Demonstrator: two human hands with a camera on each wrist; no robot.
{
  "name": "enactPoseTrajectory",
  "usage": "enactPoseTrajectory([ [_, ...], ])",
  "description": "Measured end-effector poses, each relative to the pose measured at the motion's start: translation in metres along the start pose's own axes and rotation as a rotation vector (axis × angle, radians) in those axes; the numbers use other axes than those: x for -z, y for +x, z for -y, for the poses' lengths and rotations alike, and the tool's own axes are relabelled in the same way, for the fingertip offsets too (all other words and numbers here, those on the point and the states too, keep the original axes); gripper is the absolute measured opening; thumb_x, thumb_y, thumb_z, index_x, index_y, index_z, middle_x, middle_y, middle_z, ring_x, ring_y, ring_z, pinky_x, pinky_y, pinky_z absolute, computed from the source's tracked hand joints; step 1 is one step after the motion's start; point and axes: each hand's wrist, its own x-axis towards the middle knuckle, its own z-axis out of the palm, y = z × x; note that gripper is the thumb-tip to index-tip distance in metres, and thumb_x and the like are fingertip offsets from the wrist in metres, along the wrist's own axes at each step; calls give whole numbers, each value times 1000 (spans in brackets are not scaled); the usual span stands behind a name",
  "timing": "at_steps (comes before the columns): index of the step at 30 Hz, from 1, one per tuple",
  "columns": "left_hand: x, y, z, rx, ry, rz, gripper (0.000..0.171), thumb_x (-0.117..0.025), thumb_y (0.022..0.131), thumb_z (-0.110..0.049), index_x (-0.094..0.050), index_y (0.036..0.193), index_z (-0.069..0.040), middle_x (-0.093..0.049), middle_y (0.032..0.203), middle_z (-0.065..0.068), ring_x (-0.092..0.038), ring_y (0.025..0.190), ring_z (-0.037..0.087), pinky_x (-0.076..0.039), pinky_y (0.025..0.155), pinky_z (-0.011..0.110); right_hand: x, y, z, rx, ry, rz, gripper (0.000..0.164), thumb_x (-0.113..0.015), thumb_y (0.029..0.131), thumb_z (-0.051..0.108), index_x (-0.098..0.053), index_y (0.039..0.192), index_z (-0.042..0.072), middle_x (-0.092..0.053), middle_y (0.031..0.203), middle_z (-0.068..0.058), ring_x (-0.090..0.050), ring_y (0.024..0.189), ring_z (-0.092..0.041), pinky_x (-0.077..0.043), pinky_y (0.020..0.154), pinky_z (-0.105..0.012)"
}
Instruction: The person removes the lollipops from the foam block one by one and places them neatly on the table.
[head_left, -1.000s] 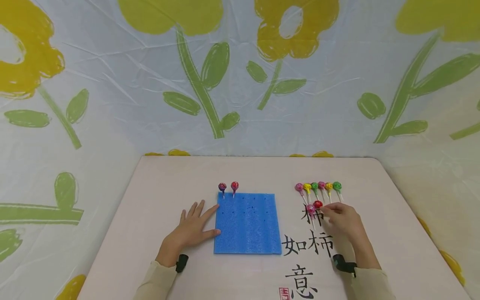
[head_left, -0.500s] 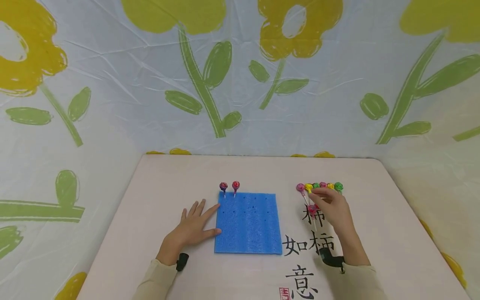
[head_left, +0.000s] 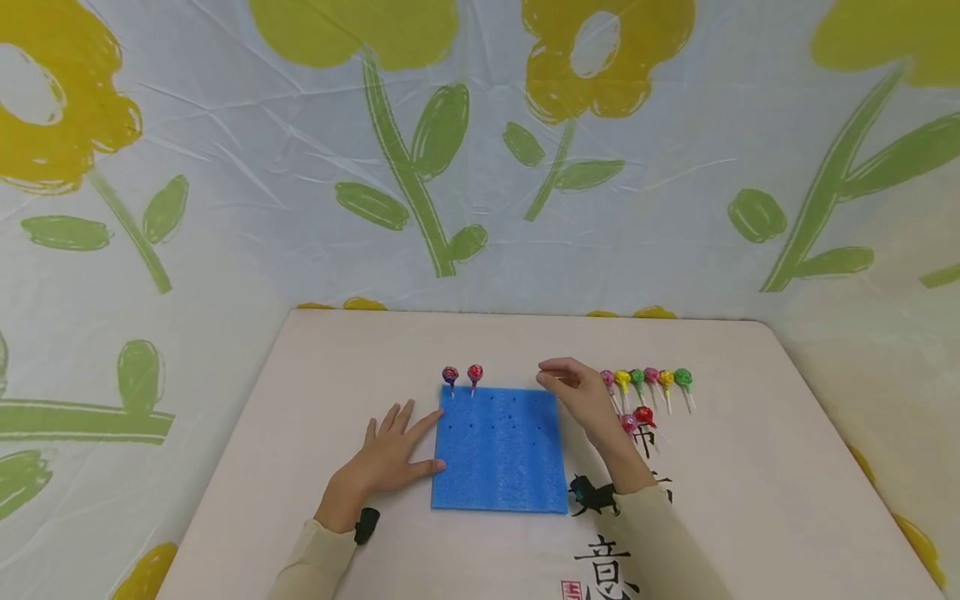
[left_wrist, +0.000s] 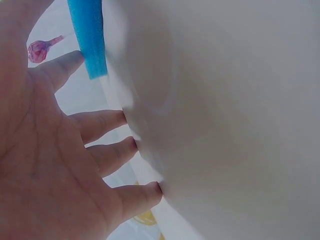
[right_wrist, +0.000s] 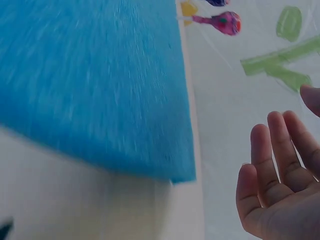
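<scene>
On the table, a blue foam block (head_left: 498,458) with small holes in its top bears two upright lollipops, a dark purple and red one (head_left: 450,375) and a red one (head_left: 476,373), along its back edge. My left hand (head_left: 386,458) lies spread at the block's left side, thumb and index fingertips touching it. In the left wrist view its fingers (left_wrist: 135,197) reach down to the table. My right hand (head_left: 585,400) hovers near the block's back right corner. Loosely bent fingers (right_wrist: 282,155) show in the right wrist view, and no lollipop is seen in them.
Right of the block, a row of several lollipops (head_left: 651,377) lies on the table. A pink lollipop (head_left: 628,423) and a red lollipop (head_left: 643,416) lie in front of that row. Black characters (head_left: 603,567) mark the tabletop. A flowered cloth (head_left: 480,167) hangs behind.
My right hand has moved from the red lollipop, up past the row, and left to the block's corner. The red lollipop still lies on the table. My left hand has stayed put.
</scene>
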Motion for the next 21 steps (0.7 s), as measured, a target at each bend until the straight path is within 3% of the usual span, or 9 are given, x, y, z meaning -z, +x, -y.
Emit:
enactPoseTrajectory([
  [4,-1,0,1,-1,1,-2,79,-65,91,-57,-36,157,-25,-19,161,26,-13,146,50,-8,108,75,-18,12,-6,2,45,30,32,-70,96,27,-69,120,7,-68,112,-11,-62,106,-25,-49,91,-33],
  [11,0,0,1,-2,11,-5,79,-65,91,-58,-37,156,-25,-21,161,26,-14,146,51,-9,107,76,-47,26,-7,11,47,91,38,-70,96,26,-65,125,1,-67,113,-13,-63,107,-29,-50,93,-43],
  [21,-2,1,2,3,20,4,80,-64,91,-60,-36,157,-26,-20,161,25,-13,146,50,-8,108,76,-72,36,-11,-56,149,147,44,-70,96,21,-60,135,3,-67,121,-11,-63,113,-28,-47,100,-49],
])
